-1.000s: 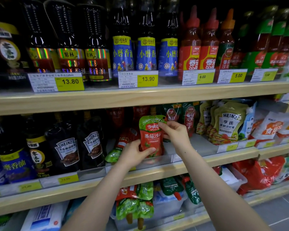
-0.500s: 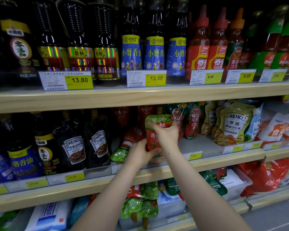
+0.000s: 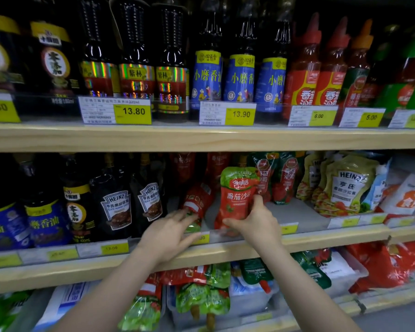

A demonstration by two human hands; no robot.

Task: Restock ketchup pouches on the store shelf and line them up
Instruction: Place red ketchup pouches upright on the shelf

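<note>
A red ketchup pouch with a green top (image 3: 236,195) stands upright at the front of the middle shelf (image 3: 321,238). My right hand (image 3: 252,221) grips its lower right side, thumb under the bottom edge. To its left a second ketchup pouch (image 3: 197,202) lies tipped over on the shelf. My left hand (image 3: 170,233) reaches toward that fallen pouch with fingers spread, its fingertips at the pouch's green end. More red pouches (image 3: 283,178) stand behind, partly hidden.
Dark Heinz sauce pouches (image 3: 115,209) stand left of the gap, yellow Heinz dressing pouches (image 3: 345,185) to the right. Bottles fill the upper shelf (image 3: 201,137). A bin of ketchup pouches (image 3: 201,298) sits on the lower shelf below my arms.
My right hand slid from the pouch's top down to its lower right side. My left hand let go of the pouch and moved left toward the fallen one.
</note>
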